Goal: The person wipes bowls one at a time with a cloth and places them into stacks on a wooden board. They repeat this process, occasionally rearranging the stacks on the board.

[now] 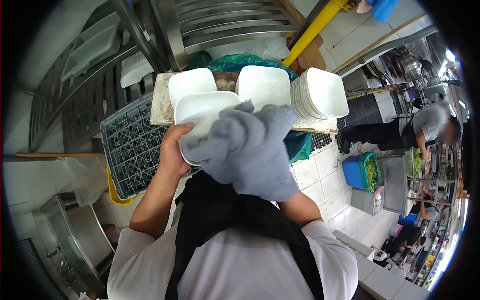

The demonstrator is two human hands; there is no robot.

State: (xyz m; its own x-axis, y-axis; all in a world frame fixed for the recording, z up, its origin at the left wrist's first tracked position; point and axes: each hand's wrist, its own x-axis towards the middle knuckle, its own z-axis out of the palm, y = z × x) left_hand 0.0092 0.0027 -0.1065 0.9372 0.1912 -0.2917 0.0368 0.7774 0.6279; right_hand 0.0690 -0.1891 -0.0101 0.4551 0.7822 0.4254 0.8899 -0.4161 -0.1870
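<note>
My left hand (173, 145) grips the left edge of a white square dish (200, 106), its thumb on the rim. A grey cloth (250, 150) hides my right hand; only the right forearm (302, 206) shows below it. The cloth lies bunched over the dish's right side and is slightly blurred. Behind the held dish, another white dish (191, 81) sits on a worn board (161, 102). To its right is a further white dish (265, 80). A tall stack of matching dishes (326, 92) stands at the board's right end.
A grey compartmented rack (132, 145) lies left of the board. Metal slatted shelving (235, 27) and a yellow pole (312, 32) stand behind. At lower left is a metal sink (90, 232). A co-worker (407, 127) stands at right near a blue bin (352, 172) beside greens.
</note>
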